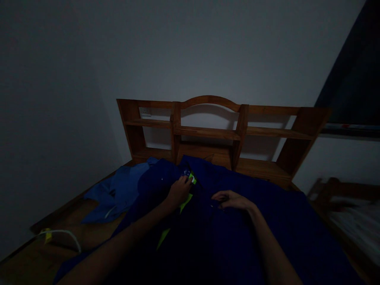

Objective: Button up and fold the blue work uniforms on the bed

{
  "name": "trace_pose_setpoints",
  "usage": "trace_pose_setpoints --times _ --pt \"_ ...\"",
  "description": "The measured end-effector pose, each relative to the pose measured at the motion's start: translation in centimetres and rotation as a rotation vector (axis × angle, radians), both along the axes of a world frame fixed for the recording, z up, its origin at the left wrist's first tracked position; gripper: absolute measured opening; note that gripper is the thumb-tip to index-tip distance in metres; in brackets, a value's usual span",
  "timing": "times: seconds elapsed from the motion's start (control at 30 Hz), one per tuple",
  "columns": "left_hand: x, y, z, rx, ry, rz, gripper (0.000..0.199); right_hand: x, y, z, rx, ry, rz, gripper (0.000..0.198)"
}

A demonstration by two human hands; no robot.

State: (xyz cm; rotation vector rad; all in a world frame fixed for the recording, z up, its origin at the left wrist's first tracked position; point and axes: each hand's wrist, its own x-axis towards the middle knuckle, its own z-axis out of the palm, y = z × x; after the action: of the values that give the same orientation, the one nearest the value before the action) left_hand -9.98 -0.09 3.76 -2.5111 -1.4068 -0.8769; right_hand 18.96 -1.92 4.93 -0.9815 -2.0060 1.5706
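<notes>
A dark cloth item with bright green strips (186,202) lies over a deep blue bed cover (285,225); the dim light hides its outline and exact kind. My left hand (179,190) is closed on its upper part, fingers curled beside a green patch with a small white mark (192,177). To the right, my right hand (234,200) bends its fingers and thumb around a dark fold of the same cloth. Shadow hides much of what lies between those fingertips.
Behind the bed stands a wooden headboard with shelves (208,132), against a pale wall (190,47). Lighter blue cloth (124,186) is heaped at the left. A pale cord or strap (67,232) curves over the tan surface there. Another wooden frame (353,190) stands at right.
</notes>
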Motion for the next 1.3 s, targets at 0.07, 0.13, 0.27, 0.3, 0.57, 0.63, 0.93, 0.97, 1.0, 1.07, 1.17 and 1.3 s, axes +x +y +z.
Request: trace_pose_setpoints --times 0.07,0.13,0.27,0.3,0.57,0.63,0.93,0.97,1.0,1.07,1.17,1.3 --pt "2.2 -1.3 0.7 0.021 0.009 -0.05 0.035 0.1 0.2 -0.5 -0.029 0.046 -0.02 0.049" --pt "4.6 -2.6 1.1 -0.023 0.057 -0.226 0.032 0.1 0.2 -1.0 -0.046 0.085 -0.048 0.049" --pt "7.7 -3.5 0.9 -0.138 0.135 -0.47 0.026 -0.1 -0.5 -2.0 -0.011 0.139 -0.094 0.044" --pt "7.9 -3.4 0.6 -0.149 0.105 -0.482 0.024 -0.1 -0.8 -2.3 0.016 0.158 -0.119 0.042" --pt "6.7 -1.3 -1.1 -0.228 -0.133 -0.663 0.021 0.2 -1.5 -2.8 0.244 0.169 -0.253 0.037" --pt "6.8 -1.2 -1.0 -0.22 -0.118 -0.689 0.017 0.4 -1.7 -2.3 0.271 0.136 -0.213 0.038" --pt "7.5 -1.2 -1.3 -0.185 -0.055 -0.665 0.011 0.7 -1.9 -2.1 0.355 0.048 -0.193 0.019" --pt "7.5 -1.1 -1.6 -0.176 -0.074 -0.654 0.01 0.7 -1.9 -2.2 0.357 0.054 -0.199 0.018" --pt "7.5 -1.1 -1.9 -0.167 -0.089 -0.645 0.01 0.7 -1.9 -2.2 0.36 0.056 -0.207 0.017" --pt "7.6 -1.0 -2.3 -0.155 -0.107 -0.637 0.01 0.6 -2.0 -2.2 0.368 0.057 -0.218 0.016" --pt "7.7 -1.2 -2.5 -0.143 -0.117 -0.631 0.011 0.5 -2.1 -2.0 0.378 0.056 -0.22 0.014" --pt "7.8 -1.4 -2.4 -0.145 -0.128 -0.583 0.013 0.5 -2.2 -1.8 0.397 0.032 -0.23 0.014"
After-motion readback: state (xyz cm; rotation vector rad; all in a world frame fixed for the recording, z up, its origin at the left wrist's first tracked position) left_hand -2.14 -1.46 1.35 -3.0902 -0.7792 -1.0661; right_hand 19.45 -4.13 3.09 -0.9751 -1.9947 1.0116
